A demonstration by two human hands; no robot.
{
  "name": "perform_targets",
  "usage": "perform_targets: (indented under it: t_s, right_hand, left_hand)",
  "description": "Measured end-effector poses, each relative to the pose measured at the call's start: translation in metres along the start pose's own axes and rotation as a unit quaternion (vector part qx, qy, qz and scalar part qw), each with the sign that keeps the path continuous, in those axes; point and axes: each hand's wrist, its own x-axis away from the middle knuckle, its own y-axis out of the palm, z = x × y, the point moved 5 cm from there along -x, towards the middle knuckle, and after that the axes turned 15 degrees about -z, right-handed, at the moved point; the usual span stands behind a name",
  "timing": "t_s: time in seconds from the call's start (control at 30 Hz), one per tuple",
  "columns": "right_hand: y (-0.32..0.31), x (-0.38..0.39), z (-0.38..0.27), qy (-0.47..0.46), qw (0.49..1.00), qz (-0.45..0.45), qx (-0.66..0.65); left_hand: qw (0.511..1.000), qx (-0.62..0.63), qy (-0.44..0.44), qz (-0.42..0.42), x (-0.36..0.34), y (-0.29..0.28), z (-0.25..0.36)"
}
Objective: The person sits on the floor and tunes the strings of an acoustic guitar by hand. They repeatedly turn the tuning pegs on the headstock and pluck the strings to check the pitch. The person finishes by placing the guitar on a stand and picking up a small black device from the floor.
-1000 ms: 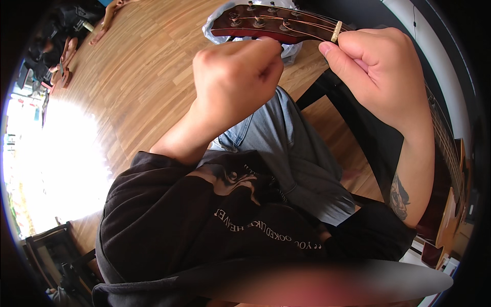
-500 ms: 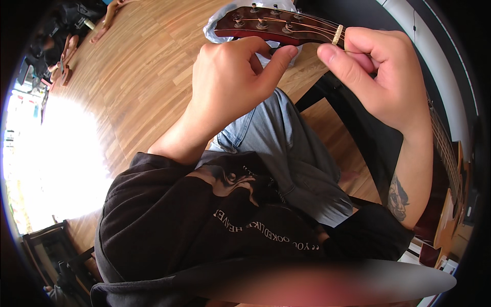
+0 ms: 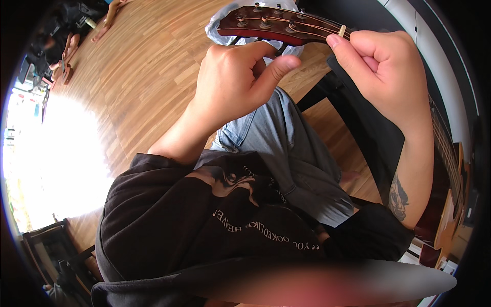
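the guitar headstock (image 3: 279, 34) sits at the top of the view, glossy dark red-brown, with metal posts (image 3: 265, 22), copper-toned strings (image 3: 310, 24) and a pale nut (image 3: 342, 30); a crumpled translucent plastic bag (image 3: 214, 35) shows behind it; the left hand (image 3: 232, 77) curls by a dark tuning peg (image 3: 281, 49), thumb apart, its grip unclear; the right hand (image 3: 388, 77) is curled, thumb beside the nut; whether it pinches a string, i cannot tell.

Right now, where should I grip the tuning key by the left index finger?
Likely best: pinch the tuning key by its outer part, from the wearer's side. It juts from the near edge of the headstock, clear of its strung face.
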Motion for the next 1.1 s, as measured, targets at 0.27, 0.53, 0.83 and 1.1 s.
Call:
perform_targets:
  t_s: [0.27,0.53,0.83,1.1]
  right_hand:
    - [0.001,0.001,0.002,-0.028,0.999,0.003,0.026]
    - [0.000,0.000,-0.005,-0.016,1.000,-0.004,0.021]
    - [0.000,0.001,-0.003,-0.009,1.000,-0.001,0.018]
    - [0.001,-0.001,-0.003,-0.006,1.000,-0.005,0.029]
  left_hand:
    - [0.926,0.343,-0.139,-0.076,0.013,0.041,0.002]
    - [0.366,0.915,-0.063,-0.156,0.014,0.088,0.006]
    - [0.666,0.734,-0.135,-0.007,0.010,0.074,-0.003]
    - [0.994,0.056,-0.043,0.089,0.006,0.048,-0.009]
